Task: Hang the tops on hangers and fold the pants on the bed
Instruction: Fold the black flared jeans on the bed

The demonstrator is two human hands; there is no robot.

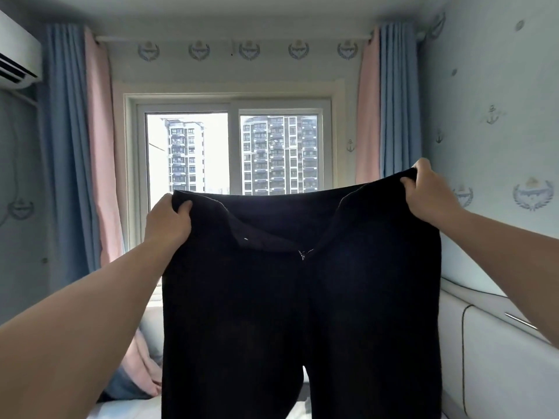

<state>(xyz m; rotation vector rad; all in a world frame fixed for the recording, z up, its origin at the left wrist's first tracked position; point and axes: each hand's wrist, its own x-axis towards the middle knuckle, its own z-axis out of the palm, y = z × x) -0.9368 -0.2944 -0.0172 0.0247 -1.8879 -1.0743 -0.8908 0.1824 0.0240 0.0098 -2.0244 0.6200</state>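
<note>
A pair of black pants point(302, 313) hangs spread out in front of me, waistband up, open zipper at the middle, both legs dropping out of the bottom of the view. My left hand point(168, 220) grips the left end of the waistband. My right hand point(429, 192) grips the right end, held a little higher. The pants hide most of the bed; a strip of white sheet point(127, 409) shows at the lower left. No hangers or tops are in sight.
A window point(233, 152) faces me, flanked by pink and blue curtains point(75, 146). A white padded headboard point(496, 358) runs along the right wall. An air conditioner point(15, 55) sits high on the left. Pink and blue cloth point(136, 379) lies bunched at the lower left.
</note>
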